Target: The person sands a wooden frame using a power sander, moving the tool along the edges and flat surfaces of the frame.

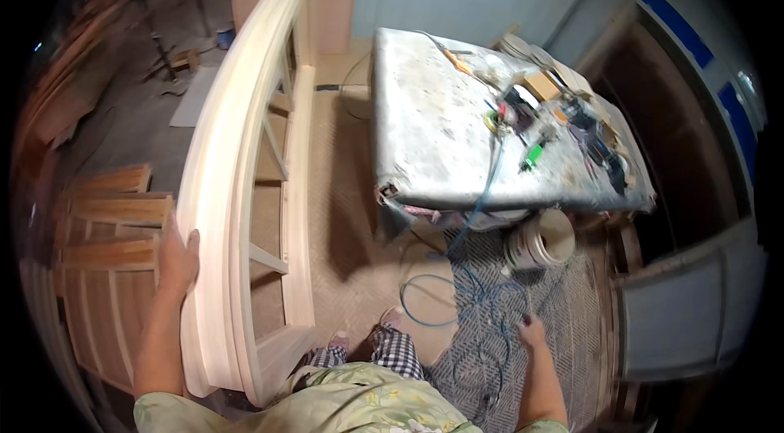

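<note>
A tall, pale wooden frame (216,188) with a curved, moulded outer side and slanted inner bars stands on edge at my left. My left hand (180,257) grips its outer side, the thumb lying on the wood and the other fingers partly hidden. Away from the frame, my right hand (532,332) hangs low at the right, over the patterned mat and close to a loop of blue hose (429,324). It looks small and blurred, and its finger position is unclear.
A covered worktable (425,131) carries several tools, including a green-handled one (533,157). Below its near edge stands a white bucket (545,241); the hose trails across the patterned mat (490,302). Slatted wooden panels (110,270) lean at far left. A pinkish board (335,8) rests against the wall.
</note>
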The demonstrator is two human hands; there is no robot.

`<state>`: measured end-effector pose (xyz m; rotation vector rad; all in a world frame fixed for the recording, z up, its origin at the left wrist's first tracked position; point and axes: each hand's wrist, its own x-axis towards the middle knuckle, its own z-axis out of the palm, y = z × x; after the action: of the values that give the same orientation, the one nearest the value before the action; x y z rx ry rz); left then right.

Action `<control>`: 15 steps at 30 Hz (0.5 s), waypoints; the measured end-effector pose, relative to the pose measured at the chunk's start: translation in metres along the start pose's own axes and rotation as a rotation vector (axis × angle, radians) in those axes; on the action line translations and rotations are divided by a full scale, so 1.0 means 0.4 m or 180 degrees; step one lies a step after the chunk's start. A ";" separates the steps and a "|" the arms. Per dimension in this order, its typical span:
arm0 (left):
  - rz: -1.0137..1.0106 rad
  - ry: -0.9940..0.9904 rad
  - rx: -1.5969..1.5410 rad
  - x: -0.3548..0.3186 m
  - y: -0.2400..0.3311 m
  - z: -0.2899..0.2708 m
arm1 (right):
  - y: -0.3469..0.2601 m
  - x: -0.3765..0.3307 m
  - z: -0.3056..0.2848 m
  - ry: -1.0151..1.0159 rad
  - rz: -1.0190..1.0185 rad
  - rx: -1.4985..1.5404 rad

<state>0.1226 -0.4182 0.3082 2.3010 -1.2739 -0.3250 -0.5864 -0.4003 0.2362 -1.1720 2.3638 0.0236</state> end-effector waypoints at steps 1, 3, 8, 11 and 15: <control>-0.0205 -0.0147 -0.0104 -0.004 0.046 -0.012 | -0.079 0.097 -0.028 0.0268 -0.0516 0.0076; -0.0343 -0.0023 0.0126 -0.009 0.057 -0.004 | -0.197 0.317 -0.091 0.0757 -0.1447 0.0079; -0.1114 0.0362 0.0932 -0.081 0.102 -0.017 | -0.575 0.738 -0.205 0.1125 -0.1524 0.0116; -0.1404 0.0629 0.1251 -0.134 0.139 -0.018 | -0.695 1.006 -0.229 0.1371 -0.1131 -0.0416; -0.2048 0.0725 0.1480 -0.197 0.151 -0.007 | -0.819 1.251 -0.208 0.0914 -0.1424 -0.0393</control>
<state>0.0375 -0.3778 0.3398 3.0061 -0.4997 0.0411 -0.6289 -0.9972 0.1545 -1.8482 2.3021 -0.1625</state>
